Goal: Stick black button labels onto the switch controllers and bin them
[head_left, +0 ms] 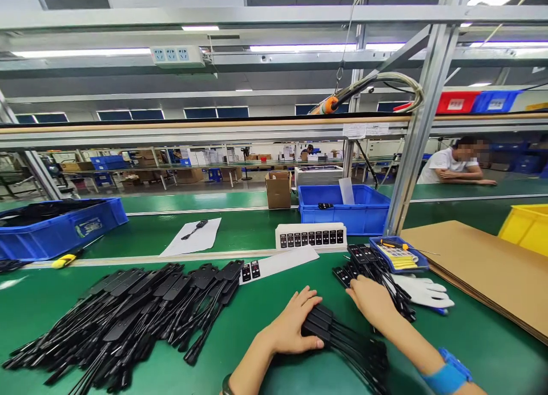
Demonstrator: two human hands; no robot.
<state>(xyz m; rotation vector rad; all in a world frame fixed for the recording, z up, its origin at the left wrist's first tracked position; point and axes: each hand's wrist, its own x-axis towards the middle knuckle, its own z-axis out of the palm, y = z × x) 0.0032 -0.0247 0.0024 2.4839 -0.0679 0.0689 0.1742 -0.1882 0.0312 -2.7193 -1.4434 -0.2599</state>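
Observation:
My left hand point(290, 326) spans the end of a bundle of black cable modules point(321, 321), thumb on the near side and fingers on the far side. Their thin cables trail towards the lower right, where they look blurred. My right hand point(371, 298) reaches to a second pile of black cable modules point(363, 254), labelled on top; its fingers are curled against the modules at the pile's near side, and the fingertips are partly hidden. A large heap of unlabelled black cable modules point(171, 286) spreads over the left of the green table point(257, 366).
Label strips point(282, 262) lie behind the heap, and a white label roll or block point(310, 235) stands further back. Blue bins point(342, 212) sit behind. On the right are a tool tray point(399, 254), a white glove point(423, 291) and cardboard sheets point(483, 269). A person point(454, 162) sits beyond.

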